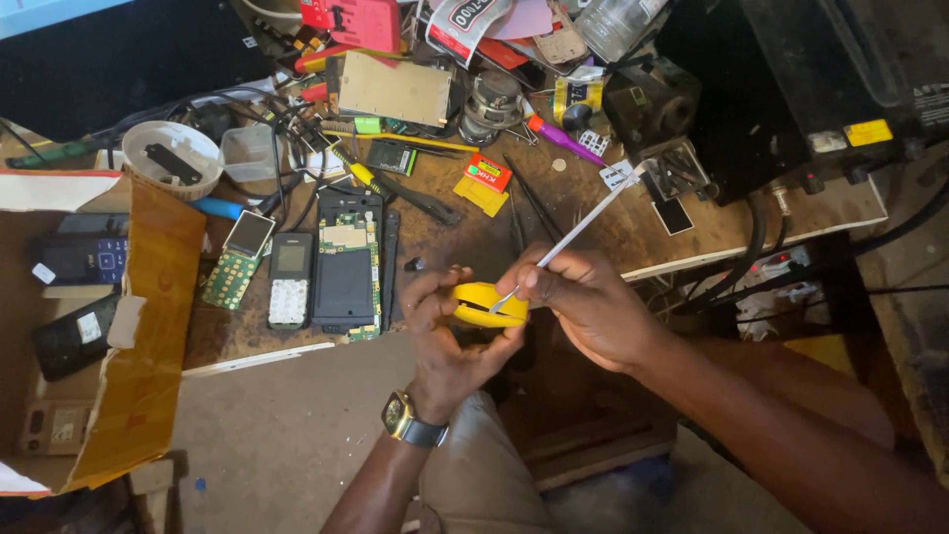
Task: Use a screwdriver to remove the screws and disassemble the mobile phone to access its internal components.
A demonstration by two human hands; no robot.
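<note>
Yellow plastic, a small rounded casing (486,305), sits just below the middle of the frame, and your left hand (450,336) cups it from beneath, its grip closed around the casing with the thumb curled over the near edge; a gold wristwatch (405,419) shows on that wrist lower down. Your right hand (583,302) comes in from the lower right, its grip pinching a thin white tool (578,229) whose lower tip touches the casing while the shaft slants up toward the upper right. Just beyond your hands the brown worktop (613,222) begins. Left of centre on it lie an opened black phone with its green circuit board showing (348,262), a small grey phone with a white keypad (291,280) just beside it, and a loose green keypad board with a small screen (235,259) further left. Black tweezers (529,203) rest above your hands, near a small orange and yellow box (486,178). At the far left a cardboard box (148,326) holds dark handsets. Farther back, toward the upper left, stands a white round dish (173,158), and a dark boxy machine (791,89) fills the upper right, amid tangled wires and parts.
</note>
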